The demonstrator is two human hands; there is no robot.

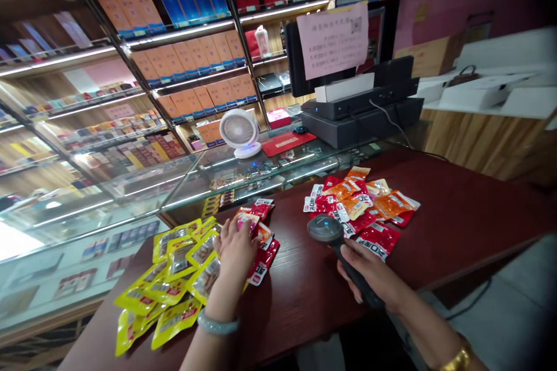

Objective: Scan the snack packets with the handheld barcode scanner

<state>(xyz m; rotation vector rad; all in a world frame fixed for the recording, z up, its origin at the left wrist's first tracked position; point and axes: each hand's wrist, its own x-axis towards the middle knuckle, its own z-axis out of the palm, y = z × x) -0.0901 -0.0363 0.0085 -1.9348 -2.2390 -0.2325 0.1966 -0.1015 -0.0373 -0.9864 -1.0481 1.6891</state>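
Observation:
My right hand [369, 272] is wrapped round the handle of a black barcode scanner [326, 229], whose head points left and away from me. Reaching forward, my left hand [235, 242] has its fingers apart over a small group of red and orange snack packets [263, 258]; its fingertips are partly smeared, and whether they touch a packet I cannot tell. Left of that hand lies a heap of yellow snack packets [174, 284] with clear windows. Beyond the scanner is a second pile of red and orange snack packets [352, 203].
The dark red tabletop [300, 295] meets a glass display counter [209, 171]. On the counter stand a small white fan [240, 132], a red mat [287, 143] and a monitor with a pink notice [333, 40] above a black cash drawer [363, 122]. Stocked shelves [183, 61] rise behind.

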